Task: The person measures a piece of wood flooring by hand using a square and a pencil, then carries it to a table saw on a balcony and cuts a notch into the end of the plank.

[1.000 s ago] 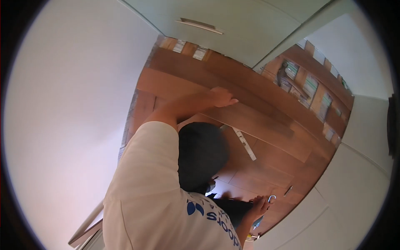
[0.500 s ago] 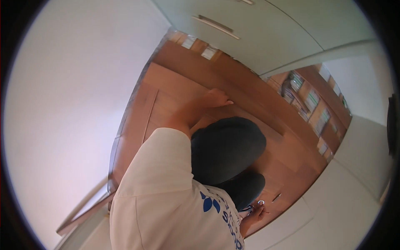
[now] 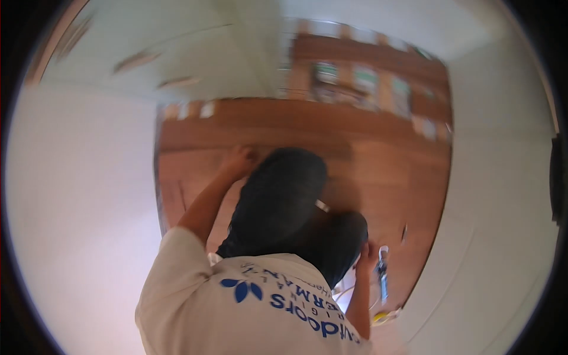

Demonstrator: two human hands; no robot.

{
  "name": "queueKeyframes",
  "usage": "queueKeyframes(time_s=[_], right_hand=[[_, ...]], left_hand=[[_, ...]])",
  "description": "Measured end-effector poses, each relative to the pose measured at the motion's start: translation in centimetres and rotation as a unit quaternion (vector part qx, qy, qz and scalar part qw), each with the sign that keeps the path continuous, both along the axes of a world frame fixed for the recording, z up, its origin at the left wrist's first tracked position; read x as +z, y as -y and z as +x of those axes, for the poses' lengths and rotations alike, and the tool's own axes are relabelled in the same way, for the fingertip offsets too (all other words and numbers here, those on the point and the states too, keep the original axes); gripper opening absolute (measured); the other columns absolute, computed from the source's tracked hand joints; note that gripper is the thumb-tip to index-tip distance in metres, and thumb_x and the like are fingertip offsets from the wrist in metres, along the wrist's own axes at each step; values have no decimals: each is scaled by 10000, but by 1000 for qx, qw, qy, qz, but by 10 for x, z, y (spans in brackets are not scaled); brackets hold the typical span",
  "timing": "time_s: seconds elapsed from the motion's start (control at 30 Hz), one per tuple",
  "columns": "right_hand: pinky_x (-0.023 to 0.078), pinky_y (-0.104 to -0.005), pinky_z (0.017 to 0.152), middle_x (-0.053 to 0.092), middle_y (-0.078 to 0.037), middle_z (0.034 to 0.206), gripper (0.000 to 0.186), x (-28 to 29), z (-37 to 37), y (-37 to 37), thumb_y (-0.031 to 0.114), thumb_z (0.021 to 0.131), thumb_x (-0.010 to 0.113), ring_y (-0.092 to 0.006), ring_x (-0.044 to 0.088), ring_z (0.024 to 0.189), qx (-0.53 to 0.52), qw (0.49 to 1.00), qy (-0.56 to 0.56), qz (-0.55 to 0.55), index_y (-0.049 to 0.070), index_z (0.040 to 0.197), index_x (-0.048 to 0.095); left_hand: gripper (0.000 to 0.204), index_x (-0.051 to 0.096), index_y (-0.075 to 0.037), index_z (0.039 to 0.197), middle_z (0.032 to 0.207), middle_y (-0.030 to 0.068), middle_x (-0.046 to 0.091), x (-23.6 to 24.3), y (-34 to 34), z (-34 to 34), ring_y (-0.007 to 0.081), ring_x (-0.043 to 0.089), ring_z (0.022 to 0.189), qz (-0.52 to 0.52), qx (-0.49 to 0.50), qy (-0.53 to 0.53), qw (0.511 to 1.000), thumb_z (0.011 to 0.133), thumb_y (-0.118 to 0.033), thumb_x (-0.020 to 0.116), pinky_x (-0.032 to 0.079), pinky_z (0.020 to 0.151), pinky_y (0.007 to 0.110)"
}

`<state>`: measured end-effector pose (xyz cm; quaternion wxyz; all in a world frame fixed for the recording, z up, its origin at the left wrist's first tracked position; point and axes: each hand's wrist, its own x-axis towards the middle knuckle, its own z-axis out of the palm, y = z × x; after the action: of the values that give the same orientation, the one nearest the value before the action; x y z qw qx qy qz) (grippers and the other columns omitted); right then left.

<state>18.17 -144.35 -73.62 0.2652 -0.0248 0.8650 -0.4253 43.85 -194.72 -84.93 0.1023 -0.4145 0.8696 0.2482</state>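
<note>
My left hand [image 3: 242, 158] is on the floor planking [image 3: 186, 142] beside my bent left knee [image 3: 290, 177], its fingers blurred. My right hand [image 3: 370, 254] is low at the right, beside my other knee [image 3: 346, 234] and just left of a long tool [image 3: 383, 275] with a pale looped top and a blue part, lying on the floor. Whether that hand holds anything is unclear. A small pale piece [image 3: 322, 205] shows between my knees, and a thin dark item [image 3: 404, 233] lies right of the right hand.
White walls [image 3: 77, 207] bound both sides. Pale green panels with handles [image 3: 219, 53] stand ahead on the left. At the back right, pale and green patches [image 3: 367, 80] show between wooden strips. A yellow object [image 3: 380, 317] sits near the lower right edge.
The view has swung round, leaving the floor more upright and central, with blur. My left hand now sits lower and further left, beside the knee. The looped tool shows more fully beside my right hand.
</note>
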Motion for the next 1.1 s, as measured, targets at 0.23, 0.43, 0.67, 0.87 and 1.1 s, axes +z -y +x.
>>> queueKeyframes(time_s=[0.23, 0.43, 0.67, 0.87, 1.1], right_hand=[[493, -337, 700, 654, -102, 810, 208, -35, -122, -37, 214, 994, 594, -199, 617, 730, -49, 990, -135, -9, 36, 1089, 645], [429, -481, 1014, 573, -214, 1328, 397, -131, -304, -42, 297, 976, 544, -412, 534, 1214, -28, 977, -176, 119, 67, 1299, 539], [288, -505, 1157, 399, -138, 1551, 543, -215, -381, -37, 355, 944, 572, -345, 342, 1426, -87, 915, -246, 307, 86, 1410, 501], [257, -510, 1163, 402, -126, 1561, 532, -218, -396, -25, 334, 942, 546, -333, 380, 1406, -50, 894, -297, 331, 107, 1422, 519], [309, -544, 1115, 444, -186, 1510, 522, -242, -404, -31, 305, 945, 551, -405, 413, 1353, -48, 889, -335, 308, 79, 1416, 517]], left_hand=[[402, 564, -111, 1304, 1322, 212, 545, 59, -3, -111, 438, 575, 1128, -44, -126, 39, 990, 957, -314, 571, 473, 956, 528], [409, 556, -123, 1323, 1334, 191, 530, 71, -28, -232, 418, 574, 1143, -98, -177, 47, 978, 939, -254, 606, 481, 963, 502], [600, 439, -146, 1452, 1410, 195, 474, 75, -99, -425, 415, 467, 1294, -1, -194, 160, 968, 908, -288, 649, 362, 1096, 533], [915, 274, -204, 1556, 1567, 190, 288, 20, -107, -502, 405, 282, 1447, -80, -295, 193, 932, 816, -425, 764, 227, 1165, 587], [1142, 140, -261, 1594, 1621, 205, 170, -21, -91, -561, 444, 231, 1468, -130, -349, 252, 894, 718, -513, 829, 206, 1195, 571]])
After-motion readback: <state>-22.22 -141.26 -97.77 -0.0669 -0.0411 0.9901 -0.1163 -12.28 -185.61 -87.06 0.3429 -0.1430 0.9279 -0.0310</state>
